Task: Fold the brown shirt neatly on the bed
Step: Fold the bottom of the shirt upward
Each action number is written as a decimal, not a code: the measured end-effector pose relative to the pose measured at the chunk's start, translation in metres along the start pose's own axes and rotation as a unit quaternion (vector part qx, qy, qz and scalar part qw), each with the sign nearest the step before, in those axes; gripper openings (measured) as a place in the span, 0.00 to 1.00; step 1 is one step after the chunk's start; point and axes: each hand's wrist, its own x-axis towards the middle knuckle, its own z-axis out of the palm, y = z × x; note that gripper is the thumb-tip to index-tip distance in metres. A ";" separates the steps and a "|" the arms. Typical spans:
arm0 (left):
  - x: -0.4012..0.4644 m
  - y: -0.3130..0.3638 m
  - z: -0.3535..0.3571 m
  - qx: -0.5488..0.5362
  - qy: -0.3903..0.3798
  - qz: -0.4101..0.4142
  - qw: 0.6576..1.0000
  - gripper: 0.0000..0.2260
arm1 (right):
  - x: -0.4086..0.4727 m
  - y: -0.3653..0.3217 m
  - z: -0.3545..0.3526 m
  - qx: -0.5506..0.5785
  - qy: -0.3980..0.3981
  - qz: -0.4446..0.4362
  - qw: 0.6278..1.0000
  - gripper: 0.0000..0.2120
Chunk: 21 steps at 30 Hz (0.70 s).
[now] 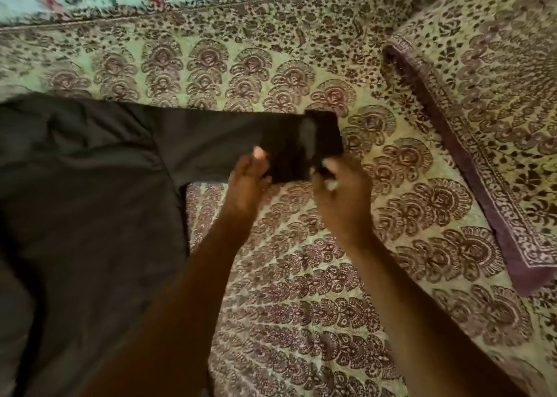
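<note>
Two bare hands, the left hand (247, 179) and right hand (340, 191), pinch the cuff of the dark brown cotton shirt (90, 185), spread at nine o'clock on the paisley-printed bedspread (301, 276) (sleeve outstretched); next, probably, folding the sleeve across the body.

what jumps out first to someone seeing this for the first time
The eye lands on the two bare hands at centre, the left hand and right hand, both pinching the near edge of the darker cuff of a sleeve. That sleeve belongs to the brown shirt, spread flat across the left side. Under it all lies the busy floral bedspread, with a matching pillow at the right.
</note>
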 end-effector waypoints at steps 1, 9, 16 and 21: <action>-0.004 0.007 -0.018 -0.077 -0.020 -0.054 0.995 0.21 | -0.014 -0.016 0.012 -0.040 -0.039 -0.040 0.998 0.04; -0.046 0.051 -0.164 -0.084 -0.045 -0.125 0.988 0.12 | -0.088 -0.125 0.095 -0.025 -0.133 -0.159 0.978 0.22; -0.088 0.091 -0.311 -0.123 -0.035 -0.130 0.983 0.19 | -0.079 -0.190 0.157 0.341 0.003 0.398 0.852 0.16; -0.110 0.115 -0.410 -0.046 0.010 -0.173 0.984 0.14 | -0.063 -0.234 0.199 0.512 0.111 0.543 0.656 0.15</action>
